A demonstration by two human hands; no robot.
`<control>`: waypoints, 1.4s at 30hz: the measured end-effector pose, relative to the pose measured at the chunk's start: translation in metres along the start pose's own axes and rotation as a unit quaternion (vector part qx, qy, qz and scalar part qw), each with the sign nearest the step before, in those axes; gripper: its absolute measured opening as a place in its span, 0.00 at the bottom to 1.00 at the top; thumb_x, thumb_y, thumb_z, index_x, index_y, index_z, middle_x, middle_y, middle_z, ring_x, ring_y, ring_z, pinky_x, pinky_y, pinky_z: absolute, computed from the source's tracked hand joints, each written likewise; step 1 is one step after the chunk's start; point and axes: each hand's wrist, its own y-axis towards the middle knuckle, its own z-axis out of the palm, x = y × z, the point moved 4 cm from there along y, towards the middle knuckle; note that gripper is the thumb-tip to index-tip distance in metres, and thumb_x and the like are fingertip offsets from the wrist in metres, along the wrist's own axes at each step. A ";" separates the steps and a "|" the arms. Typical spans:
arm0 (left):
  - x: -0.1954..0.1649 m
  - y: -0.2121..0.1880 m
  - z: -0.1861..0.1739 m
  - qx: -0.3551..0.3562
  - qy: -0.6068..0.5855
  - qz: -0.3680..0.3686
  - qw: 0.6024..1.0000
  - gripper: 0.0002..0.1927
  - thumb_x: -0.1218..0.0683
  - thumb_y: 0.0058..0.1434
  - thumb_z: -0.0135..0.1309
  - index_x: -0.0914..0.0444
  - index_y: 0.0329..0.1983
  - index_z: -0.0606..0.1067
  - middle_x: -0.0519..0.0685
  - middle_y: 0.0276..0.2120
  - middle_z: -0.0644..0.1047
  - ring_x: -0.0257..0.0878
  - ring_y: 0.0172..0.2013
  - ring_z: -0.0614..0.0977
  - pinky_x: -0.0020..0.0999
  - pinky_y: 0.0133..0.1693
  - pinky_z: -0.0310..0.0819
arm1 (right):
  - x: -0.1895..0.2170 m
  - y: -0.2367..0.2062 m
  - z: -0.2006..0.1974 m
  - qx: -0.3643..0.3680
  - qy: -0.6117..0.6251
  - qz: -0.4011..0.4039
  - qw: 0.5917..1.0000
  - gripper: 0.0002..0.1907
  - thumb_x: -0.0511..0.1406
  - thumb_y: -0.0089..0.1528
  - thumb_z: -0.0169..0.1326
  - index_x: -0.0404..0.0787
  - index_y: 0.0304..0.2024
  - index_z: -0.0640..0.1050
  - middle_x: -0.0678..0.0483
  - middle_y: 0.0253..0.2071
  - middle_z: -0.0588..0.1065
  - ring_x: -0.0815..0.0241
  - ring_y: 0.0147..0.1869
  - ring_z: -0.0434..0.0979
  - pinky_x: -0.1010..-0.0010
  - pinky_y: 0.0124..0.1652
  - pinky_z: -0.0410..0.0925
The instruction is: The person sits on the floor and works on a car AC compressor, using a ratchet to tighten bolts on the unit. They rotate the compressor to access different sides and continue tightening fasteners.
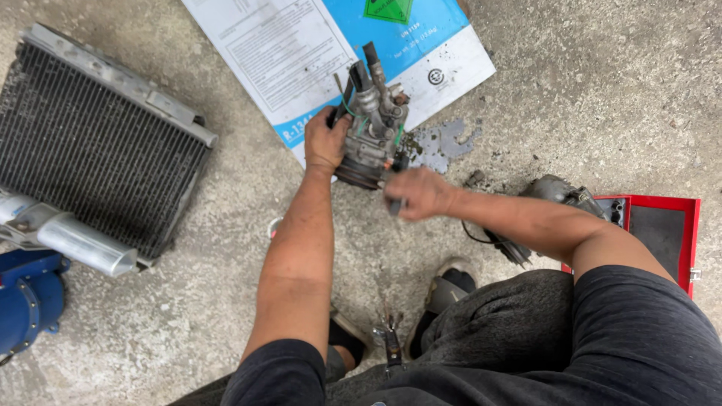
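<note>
A grimy metal compressor (370, 131) with hose fittings on top stands on the concrete floor, partly over a flattened blue-and-white cardboard sheet (301, 53). My left hand (325, 141) grips the compressor's left side. At its lower right side, my right hand (418, 192) is closed around a small dark tool, blurred by motion. A dark wet stain (444, 143) lies on the floor just right of the compressor.
A black finned radiator core (90, 143) with a silver cylinder (75, 244) lies at left, above a blue metal part (26, 301). A second compressor-like part (553, 192) and a red tool tray (662, 225) are at right. Pliers (391, 338) lie between my feet.
</note>
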 end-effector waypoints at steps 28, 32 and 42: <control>0.004 0.003 -0.001 -0.003 0.011 -0.004 1.000 0.19 0.46 0.60 0.58 0.68 0.38 0.79 0.63 0.32 0.81 0.60 0.36 0.82 0.46 0.40 0.74 | 0.010 -0.002 0.003 -0.001 0.047 -0.020 0.999 0.14 0.45 0.55 0.59 0.42 0.35 0.77 0.48 0.32 0.77 0.48 0.35 0.79 0.54 0.33 0.73; 0.002 0.001 -0.001 -0.019 0.015 0.011 1.000 0.18 0.46 0.59 0.58 0.67 0.40 0.79 0.63 0.33 0.81 0.60 0.37 0.82 0.47 0.41 0.74 | -0.091 0.025 -0.071 -0.242 0.256 0.287 0.891 0.11 0.39 0.61 0.54 0.39 0.41 0.79 0.52 0.34 0.80 0.56 0.35 0.80 0.60 0.36 0.73; 0.005 0.003 0.001 -0.004 0.003 0.009 1.000 0.18 0.46 0.59 0.58 0.67 0.38 0.79 0.63 0.31 0.81 0.59 0.35 0.82 0.46 0.40 0.75 | 0.022 0.002 -0.028 -0.114 0.026 0.010 0.993 0.12 0.41 0.55 0.59 0.40 0.36 0.78 0.48 0.35 0.78 0.53 0.37 0.79 0.61 0.31 0.73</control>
